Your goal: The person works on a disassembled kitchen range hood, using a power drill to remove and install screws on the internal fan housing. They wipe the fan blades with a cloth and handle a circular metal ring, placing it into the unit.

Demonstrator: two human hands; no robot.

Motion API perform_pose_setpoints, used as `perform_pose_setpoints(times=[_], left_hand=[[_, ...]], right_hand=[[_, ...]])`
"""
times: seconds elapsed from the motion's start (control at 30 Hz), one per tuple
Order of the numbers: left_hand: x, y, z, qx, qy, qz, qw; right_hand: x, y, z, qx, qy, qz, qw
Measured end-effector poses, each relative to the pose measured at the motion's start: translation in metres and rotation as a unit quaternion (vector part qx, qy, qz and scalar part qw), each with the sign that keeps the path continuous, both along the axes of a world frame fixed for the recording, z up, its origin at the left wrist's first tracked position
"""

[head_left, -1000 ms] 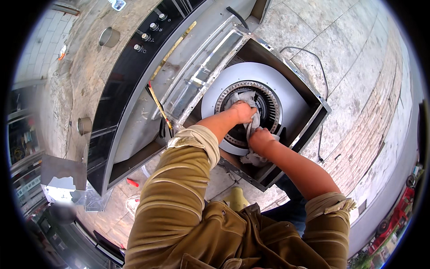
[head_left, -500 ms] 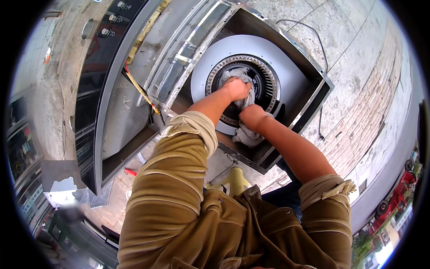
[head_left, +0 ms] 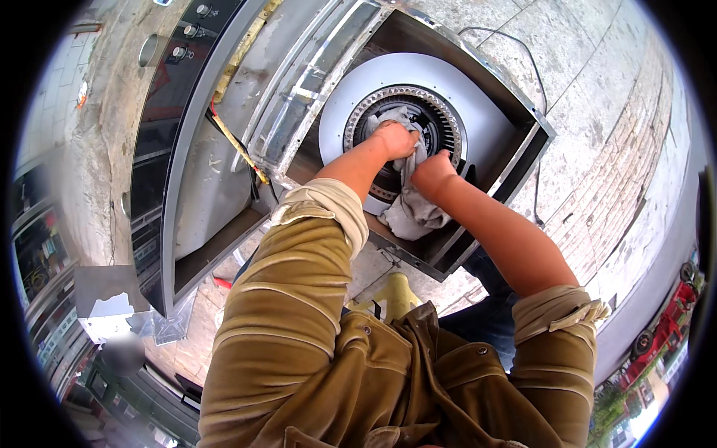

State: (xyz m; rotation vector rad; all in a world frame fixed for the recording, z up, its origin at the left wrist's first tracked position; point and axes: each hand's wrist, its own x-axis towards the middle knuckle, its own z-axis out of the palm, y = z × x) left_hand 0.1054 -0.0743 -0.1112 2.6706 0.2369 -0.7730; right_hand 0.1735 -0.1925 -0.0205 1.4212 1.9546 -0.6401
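Two rolled-up brown sleeves (head_left: 287,287) are filling the near ground, with a yellow thing (head_left: 399,295) standing between the person's legs just beyond the shirt hem. Past them, the grey cloth (head_left: 411,216) is lying in a long twist: its loose tail is spreading over the near edge of the pale casing (head_left: 485,112), toward the box's near wall, and its bunched far end is sitting inside the mouth of the fan wheel (head_left: 446,123).

The long axis of the cloth is running from that tail away and slightly leftward into the wheel. The right hand (head_left: 435,175) is clenching it partway along — nearer the tail, which is fanning out on the person's side of this grip. The left hand (head_left: 396,140) is grasping the bunched part over the wheel's opening, so it is the hand nearer the far end. Both sets of fingers are curling closed on the fabric; the fingertips are mostly hiding.

Around the casing, the open metal box (head_left: 437,46) is standing at a slant. To its left a black panel (head_left: 168,104) with silver knobs (head_left: 191,30) is stretching alongside — and a black cable (head_left: 539,82) is trailing over the paving on the right. Farther off, a red vehicle (head_left: 661,328) is showing at the right rim.
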Motion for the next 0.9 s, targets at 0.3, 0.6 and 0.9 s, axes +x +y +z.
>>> perform_pose_setpoints(times=[0.3, 0.6, 0.9], left_hand=[[-0.006, 0.005, -0.003, -0.001, -0.033, -0.065, 0.997], [-0.005, -0.006, -0.01, 0.013, -0.003, 0.043, 0.999], [-0.012, -0.007, -0.025, 0.092, -0.079, -0.045, 0.992]], right_hand=[[0.009, 0.009, 0.031, -0.066, 0.123, -0.041, 0.989], [0.007, -0.004, -0.002, -0.113, 0.11, -0.039, 0.987], [-0.012, -0.009, -0.022, -0.013, 0.151, -0.078, 0.985]])
